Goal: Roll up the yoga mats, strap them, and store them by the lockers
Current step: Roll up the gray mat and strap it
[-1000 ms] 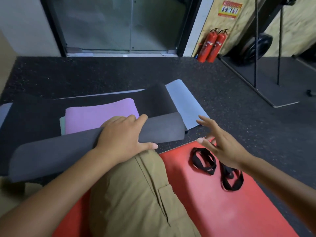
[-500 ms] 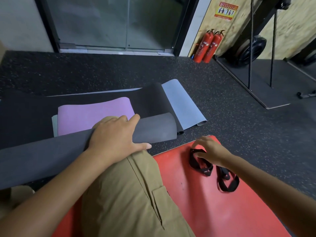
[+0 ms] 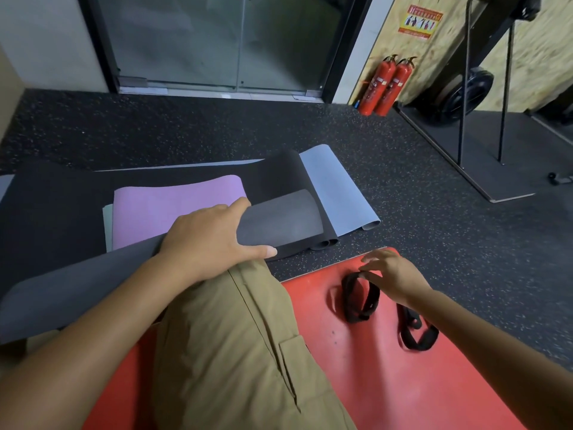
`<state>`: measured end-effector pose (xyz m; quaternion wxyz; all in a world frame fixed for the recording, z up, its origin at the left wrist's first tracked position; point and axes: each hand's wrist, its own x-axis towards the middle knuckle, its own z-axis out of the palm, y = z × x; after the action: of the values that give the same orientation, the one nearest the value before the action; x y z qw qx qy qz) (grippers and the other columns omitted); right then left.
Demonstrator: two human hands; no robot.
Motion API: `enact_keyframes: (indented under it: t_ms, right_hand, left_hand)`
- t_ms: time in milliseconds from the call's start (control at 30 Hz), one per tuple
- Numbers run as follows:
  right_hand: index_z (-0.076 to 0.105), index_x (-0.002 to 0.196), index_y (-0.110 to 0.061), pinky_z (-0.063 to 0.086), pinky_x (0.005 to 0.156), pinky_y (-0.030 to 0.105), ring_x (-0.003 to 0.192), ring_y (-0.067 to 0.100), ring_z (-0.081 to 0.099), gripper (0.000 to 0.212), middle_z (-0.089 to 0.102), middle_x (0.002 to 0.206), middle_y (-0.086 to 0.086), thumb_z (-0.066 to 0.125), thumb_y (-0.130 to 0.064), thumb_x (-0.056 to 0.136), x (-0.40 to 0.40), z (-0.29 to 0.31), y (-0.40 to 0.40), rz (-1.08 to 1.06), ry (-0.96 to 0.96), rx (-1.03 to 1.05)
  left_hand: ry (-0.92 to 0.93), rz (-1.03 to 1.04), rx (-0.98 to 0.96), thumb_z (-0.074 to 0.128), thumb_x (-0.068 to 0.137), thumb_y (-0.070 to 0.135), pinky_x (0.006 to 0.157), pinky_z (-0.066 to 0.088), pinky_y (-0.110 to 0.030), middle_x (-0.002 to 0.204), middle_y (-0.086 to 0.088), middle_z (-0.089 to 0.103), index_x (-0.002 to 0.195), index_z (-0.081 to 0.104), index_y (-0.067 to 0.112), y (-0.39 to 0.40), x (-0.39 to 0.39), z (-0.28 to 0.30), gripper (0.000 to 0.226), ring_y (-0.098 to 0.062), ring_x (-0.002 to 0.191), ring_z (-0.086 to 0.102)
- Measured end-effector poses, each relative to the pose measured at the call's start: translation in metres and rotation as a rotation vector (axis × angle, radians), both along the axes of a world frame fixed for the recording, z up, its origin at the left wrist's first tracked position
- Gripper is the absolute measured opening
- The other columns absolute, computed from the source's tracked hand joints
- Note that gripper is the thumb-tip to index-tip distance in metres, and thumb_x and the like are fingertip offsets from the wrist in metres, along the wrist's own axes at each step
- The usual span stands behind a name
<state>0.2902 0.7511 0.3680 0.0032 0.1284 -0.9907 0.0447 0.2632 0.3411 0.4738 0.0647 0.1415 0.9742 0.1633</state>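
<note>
Strap [image 3: 360, 297] under right hand [image 3: 393, 276]

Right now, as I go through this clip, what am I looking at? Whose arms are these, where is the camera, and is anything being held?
No machine here: a person's bare arms, filmed by a camera worn on the head, looking down. The left hand has a grip on a rolled grey mat lying across the knee. The right hand reaches onto a red mat and touches a black strap; whether it pinches it is unclear. A second strap lies beside it. Pink and pale blue mats lie spread ahead.
</note>
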Motion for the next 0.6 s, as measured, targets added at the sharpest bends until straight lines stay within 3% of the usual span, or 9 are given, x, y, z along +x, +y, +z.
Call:
enact_keyframes:
  t_ms: [100, 167, 233, 367, 500, 533, 600]
  right_hand:
    - [0.082, 0.092, -0.015, 0.054, 0.060, 0.034, 0.069, 0.029, 0.071, 0.012, 0.074, 0.075, 0.002, 0.086, -0.015, 0.080, 0.007, 0.003, 0.004, 0.084, 0.123, 0.083]
    - [0.082, 0.091, -0.013, 0.055, 0.056, 0.035, 0.062, 0.029, 0.070, 0.016, 0.074, 0.071, 0.002, 0.089, -0.013, 0.076, 0.014, 0.004, 0.004, 0.098, 0.162, 0.101]
    - [0.081, 0.093, -0.015, 0.057, 0.057, 0.038, 0.069, 0.031, 0.072, 0.010, 0.076, 0.079, 0.003, 0.083, -0.016, 0.083, 0.018, 0.006, 0.004, 0.034, 0.161, 0.081]
    - [0.073, 0.101, -0.022, 0.056, 0.076, 0.040, 0.091, 0.024, 0.066, 0.007, 0.071, 0.096, -0.001, 0.070, -0.025, 0.096, 0.025, 0.013, -0.003, -0.127, 0.020, -0.012]
    - [0.064, 0.084, -0.022, 0.048, 0.079, 0.028, 0.079, 0.007, 0.061, 0.011, 0.068, 0.083, -0.005, 0.068, -0.015, 0.093, 0.027, 0.029, -0.020, -0.313, -0.211, -0.425]
    - [0.064, 0.083, -0.015, 0.046, 0.079, 0.032, 0.076, 0.010, 0.061, 0.009, 0.069, 0.080, 0.001, 0.069, -0.019, 0.090, 0.027, 0.035, -0.025, -0.355, -0.347, -0.595]
    - [0.061, 0.083, -0.001, 0.042, 0.084, 0.040, 0.078, 0.022, 0.060, 0.029, 0.065, 0.079, 0.014, 0.070, -0.029, 0.077, 0.028, 0.040, -0.032, -0.418, -0.607, -0.961]
  left_hand:
    - [-0.011, 0.007, 0.012, 0.051, 0.070, 0.093, 0.077, 0.042, -0.037, 0.105, 0.013, 0.054, 0.130, 0.038, 0.038, 0.000, -0.001, 0.001, 0.083, -0.022, 0.100, 0.058]
    - [-0.010, 0.010, 0.012, 0.051, 0.070, 0.093, 0.078, 0.043, -0.037, 0.108, 0.012, 0.056, 0.130, 0.038, 0.037, 0.000, 0.000, 0.001, 0.083, -0.022, 0.098, 0.056]
    - [-0.008, 0.011, 0.014, 0.051, 0.070, 0.093, 0.079, 0.044, -0.038, 0.112, 0.010, 0.059, 0.131, 0.038, 0.038, 0.001, 0.000, 0.001, 0.083, -0.022, 0.100, 0.058]
    - [-0.009, 0.018, 0.018, 0.051, 0.069, 0.093, 0.078, 0.041, -0.037, 0.117, 0.010, 0.060, 0.134, 0.037, 0.039, -0.001, 0.001, 0.001, 0.086, -0.022, 0.105, 0.059]
    - [-0.030, 0.026, 0.043, 0.051, 0.068, 0.094, 0.078, 0.042, -0.037, 0.109, 0.013, 0.057, 0.129, 0.037, 0.041, -0.004, 0.000, 0.002, 0.082, -0.021, 0.100, 0.057]
    - [-0.033, 0.029, 0.044, 0.051, 0.068, 0.094, 0.078, 0.043, -0.037, 0.106, 0.014, 0.054, 0.129, 0.037, 0.041, -0.004, -0.001, 0.002, 0.082, -0.021, 0.099, 0.057]
    - [-0.039, 0.042, 0.044, 0.052, 0.067, 0.094, 0.077, 0.042, -0.037, 0.103, 0.015, 0.051, 0.128, 0.037, 0.041, -0.005, -0.003, 0.001, 0.082, -0.020, 0.095, 0.054]
